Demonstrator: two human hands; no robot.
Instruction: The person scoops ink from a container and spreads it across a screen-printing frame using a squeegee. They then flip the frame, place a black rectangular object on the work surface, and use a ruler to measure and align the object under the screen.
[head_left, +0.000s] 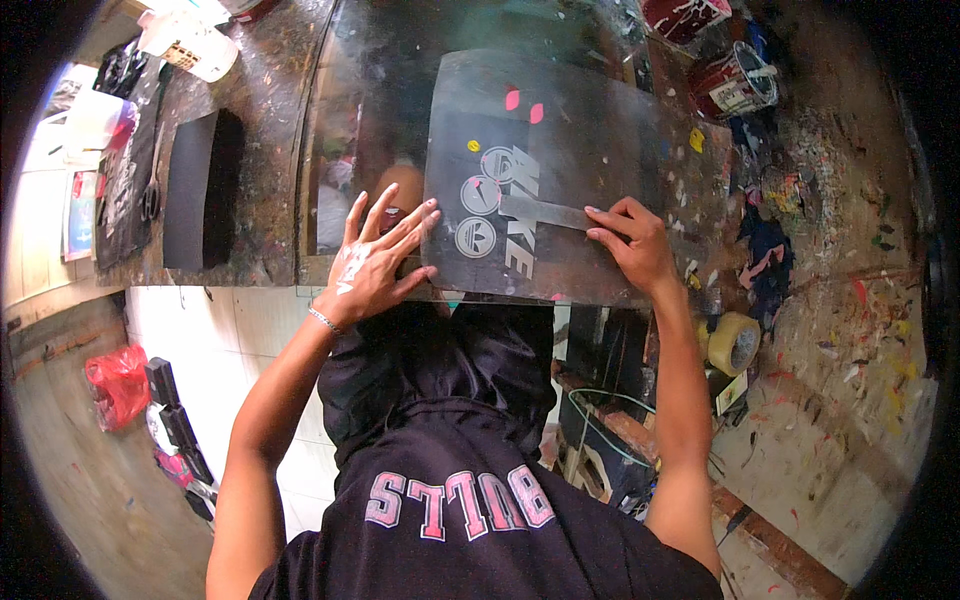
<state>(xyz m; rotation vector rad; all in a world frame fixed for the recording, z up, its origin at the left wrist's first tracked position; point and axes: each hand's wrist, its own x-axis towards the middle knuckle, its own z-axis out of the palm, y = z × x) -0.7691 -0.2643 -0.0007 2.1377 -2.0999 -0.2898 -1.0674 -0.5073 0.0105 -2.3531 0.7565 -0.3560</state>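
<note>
A clear plastic sheet (590, 130) lies on the dark glass tabletop, with white round emblems (481, 195) and large white letters (521, 248) on it. My right hand (636, 245) pinches one end of a narrow, translucent grey strip (555, 213). The strip's other end reaches across the white letters; whether it is stuck down there I cannot tell. At the sheet's left edge rests my left hand (375, 262), fingers spread, holding nothing. Two small pink pieces (512, 99) and a small yellow round piece (474, 146) show farther up the sheet.
To the left lie a black rectangular piece (203, 190) and scissors (151, 198). A white tub (188, 45) stands far left, a paint-smeared bucket (735, 82) far right. A roll of tape (733, 343) sits right of my forearm. Below left hangs a red plastic bag (116, 385).
</note>
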